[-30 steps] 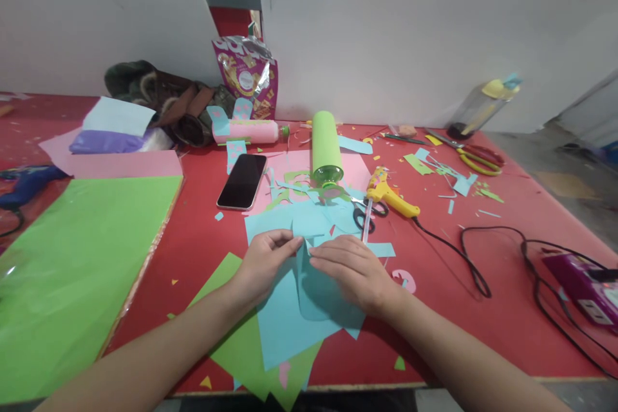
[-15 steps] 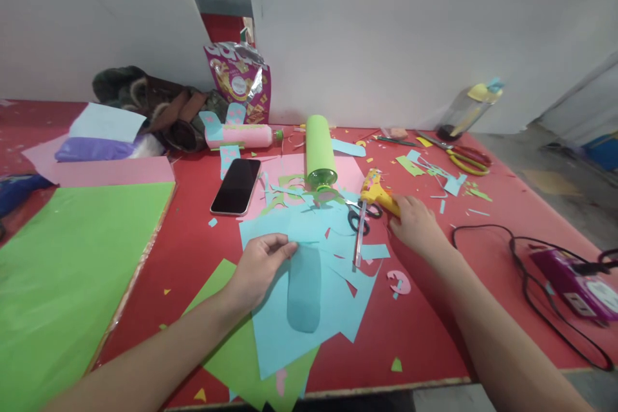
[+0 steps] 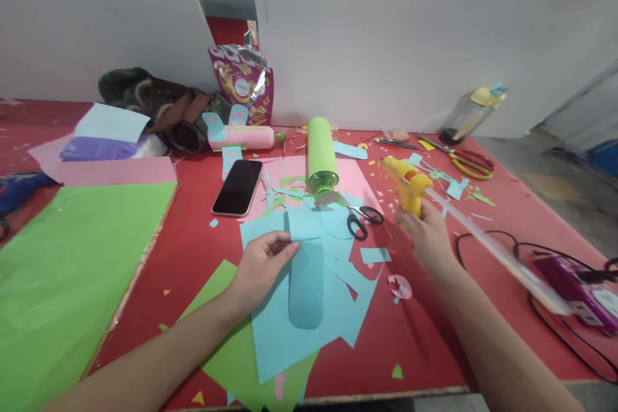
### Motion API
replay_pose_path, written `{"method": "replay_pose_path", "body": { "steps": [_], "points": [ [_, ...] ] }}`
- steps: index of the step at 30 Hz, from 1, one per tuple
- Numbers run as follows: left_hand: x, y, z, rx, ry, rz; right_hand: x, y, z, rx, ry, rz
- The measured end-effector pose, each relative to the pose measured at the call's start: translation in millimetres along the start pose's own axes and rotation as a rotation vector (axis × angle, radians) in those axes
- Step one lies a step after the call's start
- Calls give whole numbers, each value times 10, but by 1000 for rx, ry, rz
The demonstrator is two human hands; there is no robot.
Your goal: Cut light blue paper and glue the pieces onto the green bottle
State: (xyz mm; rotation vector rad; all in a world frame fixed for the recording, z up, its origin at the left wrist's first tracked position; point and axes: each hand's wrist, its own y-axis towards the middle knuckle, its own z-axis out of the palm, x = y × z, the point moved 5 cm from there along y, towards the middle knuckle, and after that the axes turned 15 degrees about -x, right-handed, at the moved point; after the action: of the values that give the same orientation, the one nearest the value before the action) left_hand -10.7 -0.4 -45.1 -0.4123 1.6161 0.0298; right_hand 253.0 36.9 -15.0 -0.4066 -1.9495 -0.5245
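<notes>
Holding glue gun (image 3: 410,198) and blue paper (image 3: 306,267)

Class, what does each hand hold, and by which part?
Right hand: glue gun, by its handle. Left hand: blue paper strip, by its left edge.

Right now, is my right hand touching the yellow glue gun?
Touching. The head view shows it: the right hand is closed around the lower part of the yellow glue gun's handle, with no gap between them.

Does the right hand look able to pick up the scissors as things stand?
Probably not: the right hand is close to the scissors, but it is holding the yellow glue gun.
</notes>
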Motion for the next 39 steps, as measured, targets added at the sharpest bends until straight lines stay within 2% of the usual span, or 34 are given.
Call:
{"method": "replay_pose_path", "body": {
  "steps": [4,7,10,15,20,28,33,39],
  "points": [
    [-30,-9,-4,10,56,56,114,-329,197,162,167,74],
    [-26,-10,-1,28,98,99,155,-580,373,339,315,152],
    [-16,-14,3,24,135,124,174,-756,467,413,366,163],
    [-28,-37,-9,-15,162,133,228,-909,510,448,427,158],
    [-60,-45,-10,-57,171,133,296,-980,480,480,289,9],
    [-31,-92,46,24,22,31,365,-1080,535,658,229,-159],
    [-57,-90,57,40,19,132,439,-1053,535,645,143,-242],
    [-54,-87,63,76,26,118,449,-1051,525,624,102,-255]
  ]
}}
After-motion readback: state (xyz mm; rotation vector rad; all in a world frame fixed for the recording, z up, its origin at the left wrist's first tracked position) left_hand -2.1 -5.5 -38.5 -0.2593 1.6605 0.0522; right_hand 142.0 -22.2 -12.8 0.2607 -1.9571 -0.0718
